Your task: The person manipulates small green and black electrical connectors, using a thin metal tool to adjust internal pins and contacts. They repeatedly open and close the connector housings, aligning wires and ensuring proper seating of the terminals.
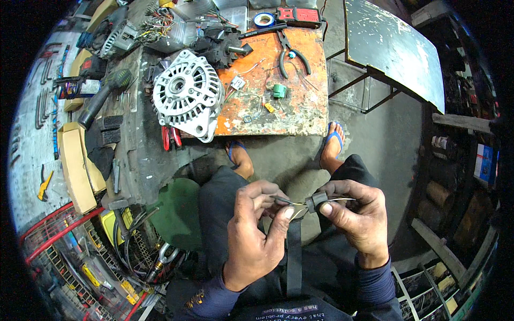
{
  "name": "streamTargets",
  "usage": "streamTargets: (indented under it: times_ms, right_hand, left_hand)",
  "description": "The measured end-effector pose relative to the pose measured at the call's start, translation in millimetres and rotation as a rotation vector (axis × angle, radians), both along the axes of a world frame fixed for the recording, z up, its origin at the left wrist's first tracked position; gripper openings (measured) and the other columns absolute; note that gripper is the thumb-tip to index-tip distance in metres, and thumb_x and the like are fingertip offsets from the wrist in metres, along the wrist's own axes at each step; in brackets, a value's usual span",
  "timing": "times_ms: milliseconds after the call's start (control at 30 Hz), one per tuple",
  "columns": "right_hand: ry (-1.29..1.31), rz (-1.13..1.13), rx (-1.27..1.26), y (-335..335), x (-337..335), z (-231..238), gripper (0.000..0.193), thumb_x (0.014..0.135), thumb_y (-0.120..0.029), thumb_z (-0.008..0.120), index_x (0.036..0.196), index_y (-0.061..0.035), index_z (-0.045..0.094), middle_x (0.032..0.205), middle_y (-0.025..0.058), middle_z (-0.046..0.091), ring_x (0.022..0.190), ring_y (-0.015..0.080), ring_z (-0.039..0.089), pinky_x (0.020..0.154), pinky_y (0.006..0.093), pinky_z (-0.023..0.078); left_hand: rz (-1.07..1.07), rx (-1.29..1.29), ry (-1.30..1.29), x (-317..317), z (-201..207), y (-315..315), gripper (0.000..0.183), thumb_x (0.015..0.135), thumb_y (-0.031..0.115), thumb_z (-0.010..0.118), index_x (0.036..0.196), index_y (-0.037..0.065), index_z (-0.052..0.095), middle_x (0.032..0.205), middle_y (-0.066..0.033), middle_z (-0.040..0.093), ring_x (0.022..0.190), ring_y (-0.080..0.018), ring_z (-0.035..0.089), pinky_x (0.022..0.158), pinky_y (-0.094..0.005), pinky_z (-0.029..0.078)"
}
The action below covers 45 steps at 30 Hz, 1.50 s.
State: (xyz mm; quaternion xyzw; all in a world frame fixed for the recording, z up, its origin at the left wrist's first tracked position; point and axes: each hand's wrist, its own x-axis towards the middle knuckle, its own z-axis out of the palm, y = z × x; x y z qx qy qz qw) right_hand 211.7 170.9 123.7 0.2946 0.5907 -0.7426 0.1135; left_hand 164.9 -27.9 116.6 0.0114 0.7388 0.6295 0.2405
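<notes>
Above my lap I hold a small black cylindrical connector (317, 202) with thin wires coming out of both ends. My right hand (357, 216) pinches the connector between thumb and forefinger, and one pale wire runs past its fingertips. On the other side, my left hand (254, 232) is closed around the thin wires (297, 204), thumb against fingers; part of a dark sleeved lead shows there. Beyond my hands, a silver alternator housing (184, 96) lies on the orange worn bench (308, 117). A green connector (279, 91) and a white connector (237, 83) lie beside it.
Pliers (291, 58), a roll of blue tape (263, 20) and a red meter (297, 17) sit at the bench's far side. A power tool (104, 96) and open cardboard box (80, 166) are leftward. A metal-topped table (396, 48) stands far right; red-railed rack (59, 230) lower left.
</notes>
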Motion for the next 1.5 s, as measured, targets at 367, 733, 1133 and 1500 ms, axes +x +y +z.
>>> streamTargets:
  times_ms: [367, 733, 1133, 1500]
  right_hand:
    - [0.139, 0.102, 0.286, -5, 1, 14, 0.027, 0.082, -0.007, 0.085, 0.106, 0.0020, 0.075, 0.091, 0.0108, 0.076, 0.080, 0.0176, 0.072, 0.073, 0.0303, 0.056]
    - [0.459, 0.067, 0.750, -19, 14, 29, 0.033, 0.077, -0.002, 0.081, 0.106, 0.0032, 0.065, 0.100, 0.0208, 0.069, 0.087, 0.0346, 0.072, 0.075, 0.0383, 0.059]
    - [0.500, -0.069, 0.666, -29, 16, 30, 0.021, 0.080, 0.001, 0.083, 0.089, 0.0047, 0.064, 0.106, 0.0244, 0.071, 0.087, 0.0306, 0.076, 0.075, 0.0341, 0.062]
    - [0.477, -0.119, 0.666, -34, 16, 18, 0.019, 0.081, 0.000, 0.081, 0.089, 0.0043, 0.064, 0.108, 0.0236, 0.071, 0.088, 0.0310, 0.076, 0.074, 0.0347, 0.062]
  left_hand:
    - [-0.029, 0.487, -0.417, 2, -11, -12, 0.025, 0.101, 0.008, 0.069, 0.123, -0.002, 0.063, 0.120, -0.0126, 0.068, 0.106, -0.0130, 0.065, 0.095, -0.0258, 0.050]
    - [0.180, 0.766, -0.728, 11, -38, 9, 0.034, 0.093, 0.019, 0.080, 0.115, 0.003, 0.060, 0.113, -0.0144, 0.066, 0.107, -0.0283, 0.065, 0.095, -0.0403, 0.054]
    - [0.150, 0.924, -0.665, 13, -31, 15, 0.025, 0.100, 0.012, 0.072, 0.118, 0.005, 0.058, 0.116, -0.0159, 0.063, 0.115, -0.0269, 0.063, 0.101, -0.0391, 0.051]
    - [0.225, 0.846, -0.582, 20, -27, 17, 0.021, 0.100, 0.004, 0.070, 0.115, 0.003, 0.055, 0.122, -0.0204, 0.064, 0.117, -0.0275, 0.066, 0.103, -0.0380, 0.055]
